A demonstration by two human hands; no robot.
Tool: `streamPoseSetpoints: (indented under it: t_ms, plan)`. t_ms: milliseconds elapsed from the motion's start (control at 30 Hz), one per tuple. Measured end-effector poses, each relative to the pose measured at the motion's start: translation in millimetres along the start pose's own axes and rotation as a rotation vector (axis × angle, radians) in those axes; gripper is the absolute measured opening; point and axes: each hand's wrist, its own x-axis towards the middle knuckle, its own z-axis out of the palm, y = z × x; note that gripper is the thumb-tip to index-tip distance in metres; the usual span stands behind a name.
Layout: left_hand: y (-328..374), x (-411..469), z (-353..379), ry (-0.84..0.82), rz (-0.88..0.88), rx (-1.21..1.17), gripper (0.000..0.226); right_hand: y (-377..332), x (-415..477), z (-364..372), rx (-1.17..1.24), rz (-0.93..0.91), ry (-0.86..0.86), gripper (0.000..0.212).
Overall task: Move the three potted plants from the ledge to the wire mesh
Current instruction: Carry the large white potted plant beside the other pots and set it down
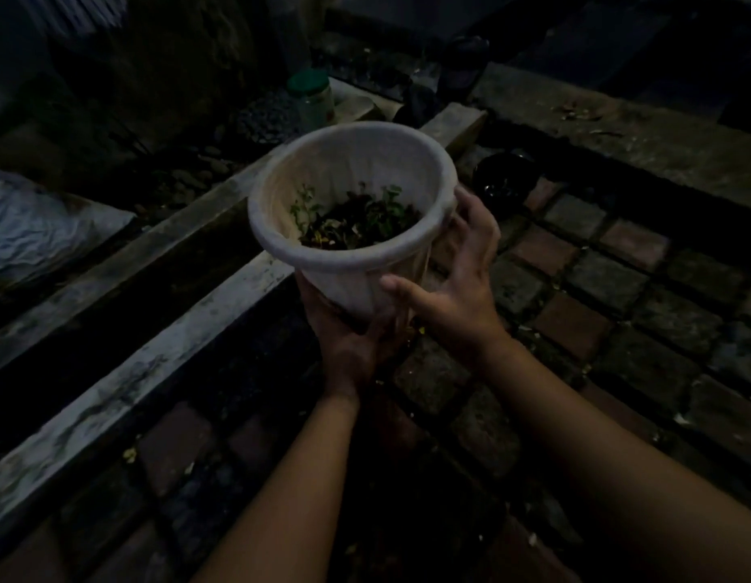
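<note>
A white plastic pot [348, 284] with small green sprouts and dark soil hangs in the air at the middle of the view, tilted toward me. My left hand [352, 342] cups its base from below. My right hand [462, 284] presses against its right side, thumb on the wall and fingers behind the rim. The pot is above the edge of a pale concrete ledge [125, 385]. A dark round pot [506, 178] sits on the ground to the right behind it. The scene is very dark and no wire mesh can be made out.
Brick paving [596, 288] covers the ground on the right. A second concrete strip [155, 246] runs parallel to the ledge, with a dark gap between. A green-lidded jar [311, 98] stands at the back, and crumpled pale sheeting [37, 229] lies at left.
</note>
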Motion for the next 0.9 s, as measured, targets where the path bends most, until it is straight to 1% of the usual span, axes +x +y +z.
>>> streamPoseSetpoints:
  t_ms: [67,133,233,300,367,433,567,633,700,767,833,900]
  plan:
    - [-12.1,-2.4,5.5,0.121,-0.043,-0.023,0.11,25.0,-7.0,-4.2,0.101,0.173,-0.093,0.113]
    - [-17.1,-8.0,8.4,0.176,-0.037,0.009,0.107,46.1,-16.4,-8.1,0.145,0.308,-0.175,0.116]
    - [-21.7,-8.1,7.9,0.142,-0.086,0.012,0.108,66.3,-22.7,-3.8,0.201,0.428,-0.303,0.114]
    - [-23.5,-1.4,6.5,0.108,-0.101,0.073,0.112,73.6,-19.9,-0.6,0.276,0.499,-0.329,0.116]
    - [-32.4,7.9,3.3,0.061,-0.143,0.101,0.118,76.0,-15.8,2.5,0.362,0.544,-0.321,0.111]
    - [-42.0,18.5,-1.8,0.014,-0.196,0.114,0.121,76.7,-10.5,5.8,0.425,0.559,-0.314,0.106]
    - [-50.5,31.1,-9.1,-0.061,-0.285,0.075,0.131,78.8,0.4,11.0,0.467,0.588,-0.369,0.104]
    - [-48.7,33.8,-8.9,-0.063,-0.252,0.074,0.137,79.3,4.4,11.2,0.501,0.593,-0.399,0.103]
    - [-47.3,35.9,-10.1,-0.04,-0.183,0.055,0.14,79.3,6.0,11.3,0.523,0.584,-0.399,0.1]
    - [-43.8,36.0,-10.9,-0.044,-0.147,0.051,0.142,77.6,5.8,9.4,0.536,0.582,-0.374,0.097]
    - [-34.3,35.8,-8.0,-0.062,-0.153,0.026,0.15,73.1,6.8,5.5,0.513,0.547,-0.335,0.098]
    - [-25.6,38.0,0.8,-0.091,-0.138,-0.028,0.147,68.1,12.6,-3.0,0.496,0.508,-0.271,0.101]
